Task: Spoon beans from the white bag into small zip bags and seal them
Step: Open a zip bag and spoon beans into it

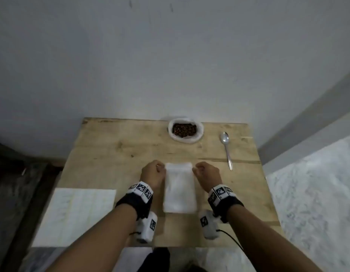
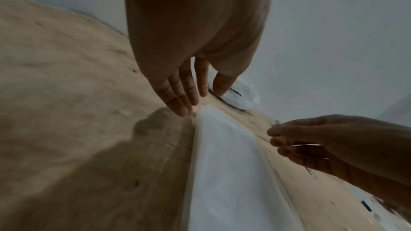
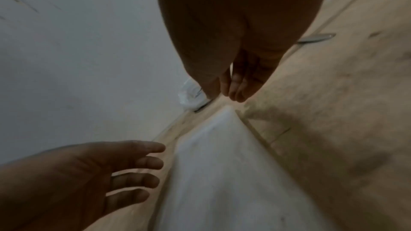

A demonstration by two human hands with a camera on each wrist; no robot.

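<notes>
We see the stack of zip bags (image 1: pixel 179 188) lying flat mid-table between our hands, likely to peel one off. Left hand (image 1: pixel 151 174) and right hand (image 1: pixel 206 174) hover beside its far corners, each grip loose and empty. Beyond lie the white bag (image 1: pixel 185 130) of beans and the spoon (image 1: pixel 226 148). The plywood table (image 1: pixel 115 150) meets a grey wall.

A rectangular table of pale, unfinished plywood (image 1: pixel 119 152) stands with its far edge against a plain grey-white painted wall (image 1: pixel 170 55) that carries a few faint dark scuffs. To the right, a mottled white-grey floor surface (image 1: pixel 315 193) lies below a grey wall base. To the left, a dark floor area (image 1: pixel 19 183). Lighting is dim and even.
</notes>
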